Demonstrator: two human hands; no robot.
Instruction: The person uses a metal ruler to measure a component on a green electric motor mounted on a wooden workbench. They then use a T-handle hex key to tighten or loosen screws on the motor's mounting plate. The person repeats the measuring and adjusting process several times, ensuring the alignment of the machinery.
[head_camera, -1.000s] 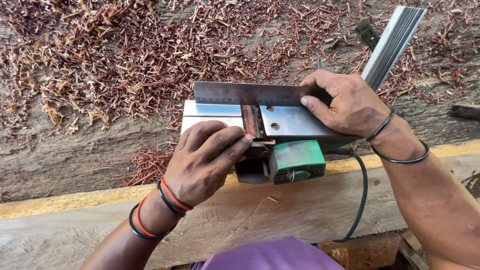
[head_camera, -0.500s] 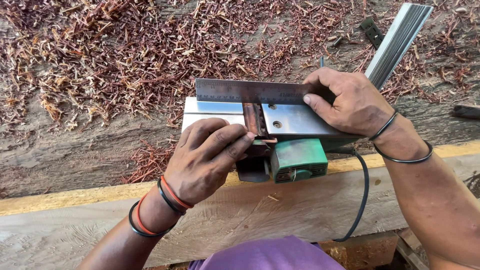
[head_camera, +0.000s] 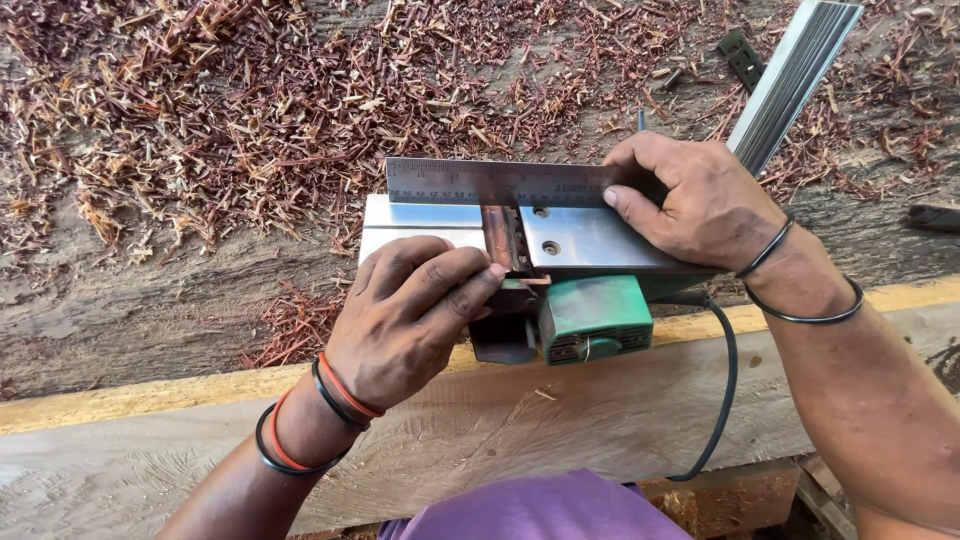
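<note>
A green electric planer lies upside down on a wooden plank, its shiny metal sole facing up. A steel ruler stands on edge along the far side of the sole. My right hand pinches the ruler's right end and rests on the sole. My left hand grips the planer's near side, fingertips at the cutter slot in the middle of the sole. The black cord loops down to the right.
Reddish wood shavings cover the ground beyond the plank. A ribbed metal bar leans at the upper right, with a small dark clamp piece next to it. The plank's yellow edge runs left to right.
The hands and the ruler hold nearly the same pose; my right-hand fingers have shifted slightly along the ruler.
</note>
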